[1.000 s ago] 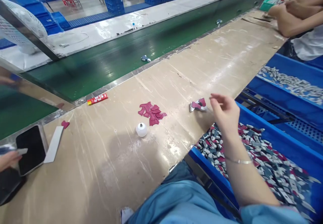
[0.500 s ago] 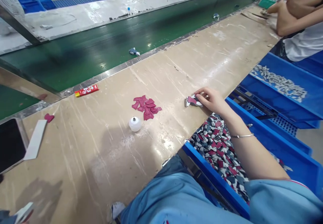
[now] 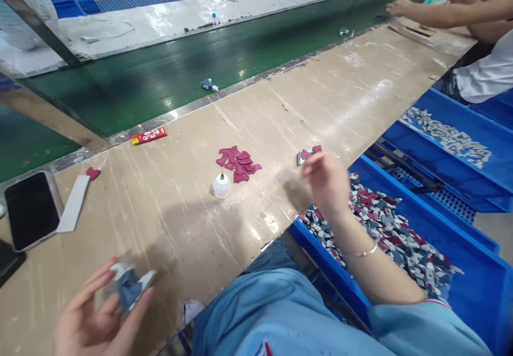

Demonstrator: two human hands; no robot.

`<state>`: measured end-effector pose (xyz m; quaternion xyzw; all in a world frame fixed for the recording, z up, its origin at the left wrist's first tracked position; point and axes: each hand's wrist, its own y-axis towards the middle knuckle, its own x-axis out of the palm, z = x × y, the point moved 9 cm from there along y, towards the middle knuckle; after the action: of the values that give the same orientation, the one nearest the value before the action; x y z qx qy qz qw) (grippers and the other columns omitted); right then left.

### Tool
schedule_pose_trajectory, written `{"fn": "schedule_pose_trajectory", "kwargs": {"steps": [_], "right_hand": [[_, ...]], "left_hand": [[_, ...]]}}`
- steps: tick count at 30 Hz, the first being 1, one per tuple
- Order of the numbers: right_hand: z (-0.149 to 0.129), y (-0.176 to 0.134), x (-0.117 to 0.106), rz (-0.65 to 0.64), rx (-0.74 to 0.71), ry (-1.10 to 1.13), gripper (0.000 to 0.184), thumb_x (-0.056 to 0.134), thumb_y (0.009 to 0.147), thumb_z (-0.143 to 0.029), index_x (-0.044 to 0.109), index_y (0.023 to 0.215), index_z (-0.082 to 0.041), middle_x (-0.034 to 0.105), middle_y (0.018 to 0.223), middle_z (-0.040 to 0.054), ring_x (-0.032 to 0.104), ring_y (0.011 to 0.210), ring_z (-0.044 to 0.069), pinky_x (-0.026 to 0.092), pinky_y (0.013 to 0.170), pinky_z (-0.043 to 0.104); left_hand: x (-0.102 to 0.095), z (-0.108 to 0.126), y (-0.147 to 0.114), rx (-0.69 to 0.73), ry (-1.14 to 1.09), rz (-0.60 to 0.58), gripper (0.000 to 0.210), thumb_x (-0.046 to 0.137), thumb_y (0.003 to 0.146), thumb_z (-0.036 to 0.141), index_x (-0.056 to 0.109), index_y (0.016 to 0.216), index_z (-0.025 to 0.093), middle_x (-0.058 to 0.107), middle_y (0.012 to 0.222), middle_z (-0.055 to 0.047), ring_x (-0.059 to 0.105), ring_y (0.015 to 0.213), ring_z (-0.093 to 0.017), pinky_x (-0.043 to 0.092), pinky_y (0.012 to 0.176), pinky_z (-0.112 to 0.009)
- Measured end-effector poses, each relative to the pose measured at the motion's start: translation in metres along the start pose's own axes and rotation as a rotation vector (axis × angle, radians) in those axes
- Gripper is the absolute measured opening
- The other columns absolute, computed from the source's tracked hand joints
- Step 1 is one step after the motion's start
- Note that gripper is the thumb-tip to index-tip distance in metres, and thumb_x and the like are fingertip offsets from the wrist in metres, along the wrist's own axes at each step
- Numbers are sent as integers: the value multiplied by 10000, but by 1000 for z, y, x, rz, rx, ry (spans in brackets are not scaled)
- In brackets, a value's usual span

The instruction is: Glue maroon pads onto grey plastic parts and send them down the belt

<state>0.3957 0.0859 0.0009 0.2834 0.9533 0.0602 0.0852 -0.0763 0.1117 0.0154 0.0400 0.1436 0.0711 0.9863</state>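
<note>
My left hand [image 3: 94,318], at the lower left, grips a small blue-grey and white moulded piece [image 3: 130,291] between thumb and fingers above the table. My right hand [image 3: 327,182] is over the table's near edge, its fingers curled and smeared by motion, so whether it holds anything cannot be told. Just beyond its fingertips lie small maroon and white pieces [image 3: 305,155], partly hidden. Left of them, flat maroon pieces [image 3: 241,164] form a loose pile. A round white bottle with a thin dark tip [image 3: 221,186] stands in front of that pile.
A blue bin [image 3: 476,281] of mixed pieces sits below my right arm. Beyond it is another bin [image 3: 449,177] with pale pieces. A phone [image 3: 32,211], white strip [image 3: 75,203] and red packet [image 3: 149,136] lie left. A green belt [image 3: 160,72] runs behind; a co-worker's arms [image 3: 436,15] reach across.
My left hand has come further into view with the blue-grey and white piece. My right hand has drawn back from the maroon and white pieces, leaving them on the table.
</note>
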Motion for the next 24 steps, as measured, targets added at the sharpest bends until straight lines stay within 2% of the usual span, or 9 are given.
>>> {"fn": "schedule_pose_trajectory", "kwargs": {"steps": [2, 4, 6, 7, 11, 14, 17, 19, 24], "right_hand": [[1, -36, 70, -249, 160, 154, 709, 353, 1025, -872, 657, 876, -249, 517, 652, -16, 415, 487, 129, 377, 439, 254], [7, -87, 153, -646, 678, 739, 857, 246, 1002, -937, 687, 1059, -204, 505, 689, -33, 315, 472, 102, 289, 375, 206], [1, -108, 193, -667, 1038, 1117, 945, 87, 1035, -892, 663, 1143, -150, 492, 728, -39, 271, 497, 87, 248, 345, 151], [0, -107, 202, -600, 1140, 1240, 950, 43, 1052, -857, 650, 1149, -133, 475, 729, -47, 264, 501, 84, 248, 336, 132], [6, -83, 209, -387, 1220, 1366, 676, 172, 1177, -655, 613, 1034, -164, 372, 656, -89, 249, 471, 84, 293, 354, 95], [9, -81, 204, -464, 1110, 1199, 450, 478, 1149, -569, 583, 900, -210, 363, 625, -97, 217, 470, 79, 281, 370, 112], [6, -78, 185, -498, 705, 790, 533, 773, 904, -724, 572, 804, -240, 435, 615, -75, 276, 458, 75, 291, 383, 182], [-1, -79, 169, -439, 437, 523, 602, 840, 767, -816, 610, 838, -263, 482, 603, -55, 387, 443, 109, 338, 390, 239], [-20, -88, 138, -241, -36, 265, 416, 748, 929, -676, 644, 1102, -313, 508, 621, -51, 524, 461, 201, 508, 453, 352]], "left_hand": [[23, 7, -7, -55, -112, 45, 600, 966, 480, 77, 822, 995, 350, 833, 1220, 95, 837, 867, -131, 669, 848, -128], [45, 5, -14, -153, -180, 31, 572, 977, 496, 92, 801, 997, 304, 826, 1259, 47, 838, 847, -127, 676, 806, -129], [62, 4, -18, -183, -199, -26, 544, 985, 570, 124, 777, 1049, 277, 794, 1340, -3, 834, 833, -116, 680, 792, -139], [69, 5, -20, -162, -197, -60, 522, 983, 614, 142, 767, 1073, 268, 775, 1373, -23, 832, 835, -109, 679, 798, -144], [87, 2, -27, -99, -148, -181, 444, 945, 772, 203, 734, 1158, 269, 724, 1438, -64, 822, 893, -114, 684, 836, -190], [94, -5, -32, -102, -127, -194, 450, 931, 808, 233, 711, 1198, 277, 705, 1465, -83, 816, 933, -138, 682, 829, -228], [97, -10, -36, -112, -137, -175, 498, 902, 830, 227, 676, 1271, 283, 695, 1482, -97, 812, 960, -156, 686, 838, -265], [101, -12, -38, -128, -151, -199, 566, 885, 841, 212, 642, 1346, 295, 710, 1464, -97, 809, 948, -160, 694, 826, -277], [104, -7, -42, -117, -162, -250, 665, 820, 869, 105, 584, 1440, 351, 699, 1493, -59, 778, 947, -146, 697, 826, -270]]}}
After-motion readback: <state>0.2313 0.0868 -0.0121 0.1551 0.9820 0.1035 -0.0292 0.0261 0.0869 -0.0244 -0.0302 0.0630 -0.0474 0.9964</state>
